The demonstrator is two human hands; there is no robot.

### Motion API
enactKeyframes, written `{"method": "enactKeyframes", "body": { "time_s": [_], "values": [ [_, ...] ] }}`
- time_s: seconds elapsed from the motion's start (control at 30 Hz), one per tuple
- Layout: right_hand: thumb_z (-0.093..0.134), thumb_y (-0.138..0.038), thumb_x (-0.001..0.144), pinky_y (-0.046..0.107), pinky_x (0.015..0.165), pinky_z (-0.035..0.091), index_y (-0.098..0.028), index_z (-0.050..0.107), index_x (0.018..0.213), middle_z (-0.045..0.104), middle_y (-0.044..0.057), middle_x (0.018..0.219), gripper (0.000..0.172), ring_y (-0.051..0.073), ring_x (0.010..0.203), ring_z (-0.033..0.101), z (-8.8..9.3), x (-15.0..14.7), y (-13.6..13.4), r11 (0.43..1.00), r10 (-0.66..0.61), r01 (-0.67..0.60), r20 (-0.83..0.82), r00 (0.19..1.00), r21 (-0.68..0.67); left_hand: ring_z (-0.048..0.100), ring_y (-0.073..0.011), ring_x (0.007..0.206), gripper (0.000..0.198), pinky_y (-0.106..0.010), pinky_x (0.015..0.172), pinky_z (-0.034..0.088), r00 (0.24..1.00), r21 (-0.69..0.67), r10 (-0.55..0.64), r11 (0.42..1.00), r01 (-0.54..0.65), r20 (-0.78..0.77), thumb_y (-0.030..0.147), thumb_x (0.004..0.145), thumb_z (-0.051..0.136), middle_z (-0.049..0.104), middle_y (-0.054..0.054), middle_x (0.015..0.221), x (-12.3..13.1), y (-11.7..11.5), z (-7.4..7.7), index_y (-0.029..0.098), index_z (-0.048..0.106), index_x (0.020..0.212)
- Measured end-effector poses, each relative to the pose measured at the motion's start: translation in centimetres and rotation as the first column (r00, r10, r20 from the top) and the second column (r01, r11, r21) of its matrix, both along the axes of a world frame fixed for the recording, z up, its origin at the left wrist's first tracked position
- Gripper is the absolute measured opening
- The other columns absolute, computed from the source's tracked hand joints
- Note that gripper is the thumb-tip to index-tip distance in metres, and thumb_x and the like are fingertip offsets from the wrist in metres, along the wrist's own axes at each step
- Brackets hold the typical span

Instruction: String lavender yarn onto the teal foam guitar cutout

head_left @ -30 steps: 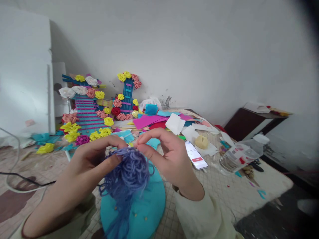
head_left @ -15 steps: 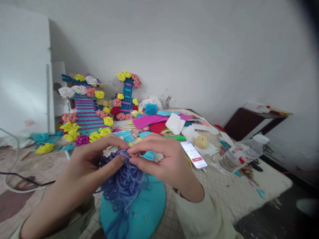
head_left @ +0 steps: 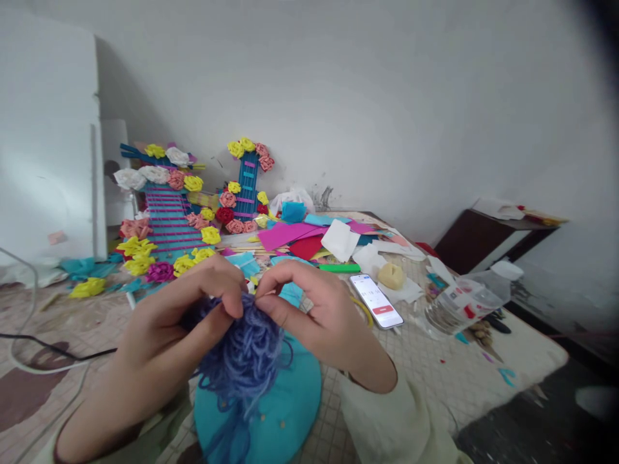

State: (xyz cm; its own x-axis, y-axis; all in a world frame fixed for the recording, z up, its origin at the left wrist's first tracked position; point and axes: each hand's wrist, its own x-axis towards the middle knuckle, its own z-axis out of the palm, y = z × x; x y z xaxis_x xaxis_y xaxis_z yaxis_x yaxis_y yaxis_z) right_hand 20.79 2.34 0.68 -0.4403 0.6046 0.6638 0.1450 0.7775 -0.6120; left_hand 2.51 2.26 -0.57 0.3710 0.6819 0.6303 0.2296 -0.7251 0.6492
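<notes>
A tangled bundle of blue-purple yarn [head_left: 249,357] hangs between my two hands. My left hand [head_left: 188,322] is closed, thumb and bent fingers pinching the upper left of the bundle. With thumb and forefinger, my right hand [head_left: 316,316] pinches at the top edge of the yarn, close beside the left fingertips; the exact strand between them is too small to make out. Under the yarn lies a rounded turquoise piece [head_left: 290,399] with a few small pale dots on it. Loose strands trail down over this piece.
Behind my hands stand two stringed panels [head_left: 169,219] trimmed with crepe-paper flowers. Coloured paper sheets [head_left: 285,236], a green strip [head_left: 340,268], a phone [head_left: 376,301] and a yellow lump [head_left: 391,276] lie beyond. At right are a clear plastic bottle [head_left: 469,299] and a dark cabinet [head_left: 476,238].
My fingertips have drawn slightly apart at the top of the yarn. The left fingers have curled in more, and the bundle has shifted a little to the right.
</notes>
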Motion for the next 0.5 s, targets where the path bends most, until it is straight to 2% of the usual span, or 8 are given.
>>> {"method": "enactKeyframes", "body": {
  "time_s": [0.17,0.5],
  "values": [
    [0.053,-0.015,0.084,0.014,0.07,0.044,-0.016,0.054,0.085,0.057,-0.003,0.081,0.002,0.006,0.075,0.053,0.07,0.03,-0.03,1.0,-0.003,0.003,-0.031,1.0,-0.022,0.049,-0.0126,0.081,0.015,-0.024,0.069,0.041,1.0,-0.035,-0.015,0.999,0.016,0.024,0.019,0.087,0.041,0.049,0.003,0.08,-0.25,-0.05,-0.21,0.029,0.051,0.081],
    [0.046,-0.02,0.089,0.021,0.067,0.043,-0.018,0.049,0.086,0.052,-0.001,0.078,0.005,0.008,0.073,0.053,-0.41,-0.04,0.01,0.981,0.045,-0.075,-0.166,0.985,-0.179,0.051,-0.0148,0.082,0.015,-0.025,0.065,0.042,0.999,-0.009,-0.031,0.999,0.031,0.005,0.019,0.085,0.042,0.055,0.001,0.083,-0.37,-0.04,-0.11,0.028,0.051,0.078]
  ]
}}
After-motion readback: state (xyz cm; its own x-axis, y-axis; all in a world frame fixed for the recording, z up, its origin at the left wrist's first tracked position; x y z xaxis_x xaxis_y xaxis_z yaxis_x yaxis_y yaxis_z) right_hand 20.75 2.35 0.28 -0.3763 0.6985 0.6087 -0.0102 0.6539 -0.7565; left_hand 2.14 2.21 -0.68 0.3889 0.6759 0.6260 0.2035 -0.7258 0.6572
